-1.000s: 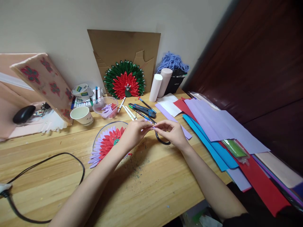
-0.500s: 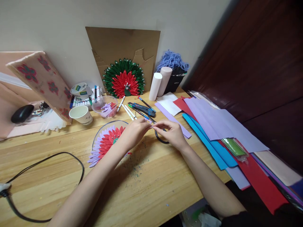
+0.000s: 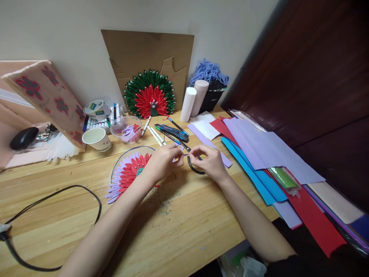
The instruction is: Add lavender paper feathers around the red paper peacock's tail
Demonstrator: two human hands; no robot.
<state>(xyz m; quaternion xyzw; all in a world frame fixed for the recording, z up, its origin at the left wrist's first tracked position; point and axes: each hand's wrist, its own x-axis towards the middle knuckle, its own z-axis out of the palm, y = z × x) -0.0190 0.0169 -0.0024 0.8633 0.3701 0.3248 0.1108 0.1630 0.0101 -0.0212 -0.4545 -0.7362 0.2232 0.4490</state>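
Over the wooden table (image 3: 178,227), my left hand (image 3: 165,161) and my right hand (image 3: 210,161) meet fingertip to fingertip, both pinched on a small lilac paper piece (image 3: 182,155). Under my right hand lie black-handled scissors (image 3: 193,168). Left of my left hand lies a flat paper fan (image 3: 128,175) with red petals in the middle and lilac petals round its edge, partly covered by my left wrist.
Sheets of lilac, blue and red paper (image 3: 268,161) lie at the right. At the back stand a green and red paper fan (image 3: 150,94), cardboard, white rolls (image 3: 188,104), markers (image 3: 165,134), a plastic bowl (image 3: 127,129) and a paper cup (image 3: 96,139). A black cable (image 3: 57,196) loops at the left.
The hands stay together on the lilac piece and shift only slightly. The view has tilted a little, so everything sits a bit higher and to the left.
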